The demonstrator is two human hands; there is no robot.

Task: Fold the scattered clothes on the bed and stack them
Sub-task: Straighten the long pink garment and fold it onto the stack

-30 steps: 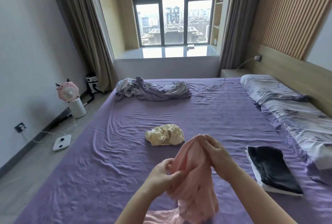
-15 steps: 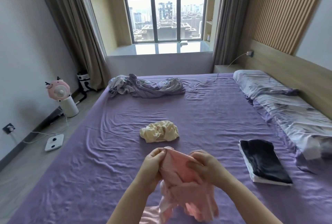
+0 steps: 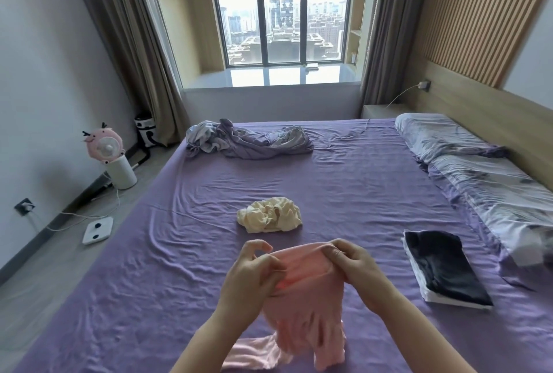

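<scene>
Item in hand: soft pink knit garment (image 3: 302, 291), hanging above the near purple bed sheet (image 3: 149, 268). Left hand (image 3: 250, 275) and right hand (image 3: 356, 268) are pinching its top hem, fingers clamped on cloth. Advisable: spreading the hem taut and level before laying flat.

Nearby: crumpled cream garment (image 3: 269, 218) lying just beyond; folded black-and-white stack (image 3: 446, 270) sitting to the right; rumpled lilac-grey bedding (image 3: 248, 143) lying far off. Nothing appears to be obstructing.

Colours: bed sheet (image 3: 359, 193) showing plain purple. Held garment (image 3: 302, 297) reading pale pink, crumpled garment (image 3: 269, 218) pale yellow. Folded stack (image 3: 446, 270) showing black on top, white underneath. Heap at far edge (image 3: 248, 142) mixing grey and lilac. Pillows (image 3: 478, 169) wearing grey-white with a faint dark leafy print. Fan (image 3: 104, 145) showing pink on a white base.
</scene>
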